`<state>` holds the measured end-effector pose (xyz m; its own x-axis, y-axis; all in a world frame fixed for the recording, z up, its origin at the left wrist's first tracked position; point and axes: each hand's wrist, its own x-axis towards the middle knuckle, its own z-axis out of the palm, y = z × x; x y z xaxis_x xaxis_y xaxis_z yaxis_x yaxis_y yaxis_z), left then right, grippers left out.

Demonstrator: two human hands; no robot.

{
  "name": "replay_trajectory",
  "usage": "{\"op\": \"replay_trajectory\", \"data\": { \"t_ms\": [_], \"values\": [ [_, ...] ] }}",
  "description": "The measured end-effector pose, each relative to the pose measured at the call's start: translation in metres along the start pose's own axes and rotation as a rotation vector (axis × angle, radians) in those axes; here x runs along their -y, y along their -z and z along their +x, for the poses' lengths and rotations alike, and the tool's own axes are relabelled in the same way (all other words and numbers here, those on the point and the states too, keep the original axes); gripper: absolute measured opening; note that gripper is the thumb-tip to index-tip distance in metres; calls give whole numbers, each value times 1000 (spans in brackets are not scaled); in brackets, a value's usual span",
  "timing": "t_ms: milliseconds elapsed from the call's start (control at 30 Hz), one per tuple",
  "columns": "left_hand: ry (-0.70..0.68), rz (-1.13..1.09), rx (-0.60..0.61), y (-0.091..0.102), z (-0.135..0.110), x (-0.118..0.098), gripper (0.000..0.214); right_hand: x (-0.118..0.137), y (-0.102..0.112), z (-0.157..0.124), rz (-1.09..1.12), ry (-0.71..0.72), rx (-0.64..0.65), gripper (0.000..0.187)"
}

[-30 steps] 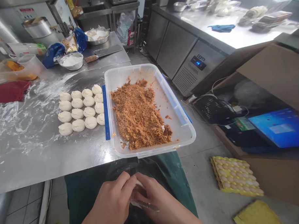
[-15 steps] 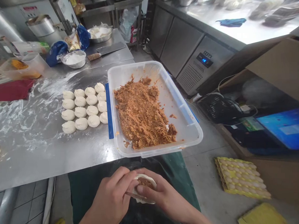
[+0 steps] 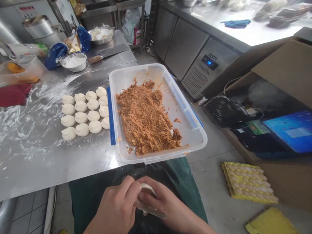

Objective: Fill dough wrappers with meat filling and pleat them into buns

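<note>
Stainless steel runs through this working kitchen, and the person stands tight against the near edge of the worktop [image 3: 45, 162]. Closest in, low over a dark green apron [image 3: 180, 177], both hands meet on one small dough round [image 3: 147, 189]. The left hand [image 3: 115, 210] is curled shut on it from the left, fingers folded over the top. The right hand [image 3: 170, 207] cups it from the right and below, closed about as far. Only a white rim of dough shows between them, its longer run lying across from one hand to the other; whatever sits inside is hidden.

Straight ahead of the hands and a little higher, a clear plastic tub [image 3: 195, 137] overhangs the worktop edge, its long side pointing away from the person. A heap of brown shredded filling [image 3: 146, 120] covers its left half, and the right hand lies nearer to it. A blue lid [image 3: 110, 115] peeks out from under the tub's left side.

Just left of that, sixteen dough balls [image 3: 84, 112] sit in neat rows on floured steel. Farther back are a red cloth [image 3: 9, 94], a bowl of flour [image 3: 73, 62] and a cleaver [image 3: 110, 52]. Off to the right, on the floor, lies a tray of eggs [image 3: 249, 183].
</note>
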<state>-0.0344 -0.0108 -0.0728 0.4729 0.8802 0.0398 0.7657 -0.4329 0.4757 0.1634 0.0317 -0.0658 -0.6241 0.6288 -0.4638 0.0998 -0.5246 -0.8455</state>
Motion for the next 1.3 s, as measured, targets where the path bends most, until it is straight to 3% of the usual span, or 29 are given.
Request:
{"op": "replay_trajectory", "data": {
  "t_ms": [67,167,333,467,600,700,800,1000,1133,1300],
  "values": [
    [-4,-16,14,1,1,-1,34,2,0,0,-61,-33,-35,15],
    [-26,48,17,2,2,-3,52,4,1,0,-229,32,-32,9],
    [-13,10,11,2,3,-6,27,6,2,1,-272,-122,-25,9],
    [-31,83,40,-1,5,-1,48,10,8,1,-471,-2,-14,11],
    [56,-29,-41,5,8,4,24,8,15,0,-123,47,85,40],
    [86,-96,-136,12,9,4,22,0,16,1,133,89,98,39],
    [55,-89,-168,14,9,2,34,-7,12,2,258,111,133,37],
    [43,-95,-150,11,7,-1,29,-5,5,2,160,62,42,31],
    [16,-45,-78,10,8,1,52,7,1,0,-32,118,-22,26],
    [32,-48,-61,6,5,0,32,8,0,1,-25,45,-47,22]
  ]
}}
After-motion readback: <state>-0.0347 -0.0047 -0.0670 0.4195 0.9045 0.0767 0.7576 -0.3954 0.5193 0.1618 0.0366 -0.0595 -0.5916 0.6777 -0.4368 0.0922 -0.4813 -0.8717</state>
